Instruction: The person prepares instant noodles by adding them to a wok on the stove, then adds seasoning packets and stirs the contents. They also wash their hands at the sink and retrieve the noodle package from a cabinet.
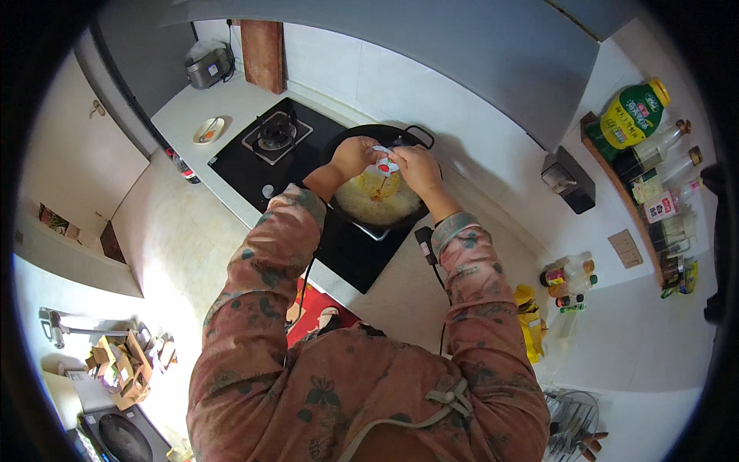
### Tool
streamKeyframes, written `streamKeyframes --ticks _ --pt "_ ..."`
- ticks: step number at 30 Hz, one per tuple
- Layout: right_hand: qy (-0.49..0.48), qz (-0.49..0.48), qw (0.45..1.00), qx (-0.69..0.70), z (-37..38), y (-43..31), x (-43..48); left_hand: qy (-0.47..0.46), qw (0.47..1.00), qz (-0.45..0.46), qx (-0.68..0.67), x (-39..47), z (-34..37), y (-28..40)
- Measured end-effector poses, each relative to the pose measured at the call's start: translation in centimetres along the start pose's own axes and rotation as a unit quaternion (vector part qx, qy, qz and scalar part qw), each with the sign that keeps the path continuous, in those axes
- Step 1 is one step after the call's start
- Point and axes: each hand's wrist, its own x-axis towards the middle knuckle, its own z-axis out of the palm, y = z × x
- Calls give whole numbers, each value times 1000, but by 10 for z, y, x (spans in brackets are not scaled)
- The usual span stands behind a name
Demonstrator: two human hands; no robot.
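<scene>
Above a dark wok [424, 216] on the black glass hob [361, 260], both my hands hold a small white and red sachet [385, 161]. My left hand [355, 159] pinches its left side, and my right hand [417, 167] grips the right side. A thin brown stream runs from the sachet into the food, leaving a dark spot. The wok holds pale, bubbling liquid with yellowish food [375, 199], which looks like noodles. My fingertips partly cover the sachet.
Left of the wok is a bare gas burner [277, 134]. A small dish with a spoon [209, 131], a rice cooker [208, 64] and a wooden board [262, 56] stand on the counter. Several bottles [571, 280] are at the right, below a wall shelf [623, 202]. A cable [441, 283] lies by my right sleeve.
</scene>
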Motion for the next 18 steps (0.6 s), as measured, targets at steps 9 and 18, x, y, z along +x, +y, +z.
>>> streamKeyframes --ticks 9,18 --pt "-97 -5 990 -106 4 5 8 26 950 167 261 13 -17 -8" --pt "-113 50 989 -76 -1 9 8 -76 973 139 167 16 -23 -4"
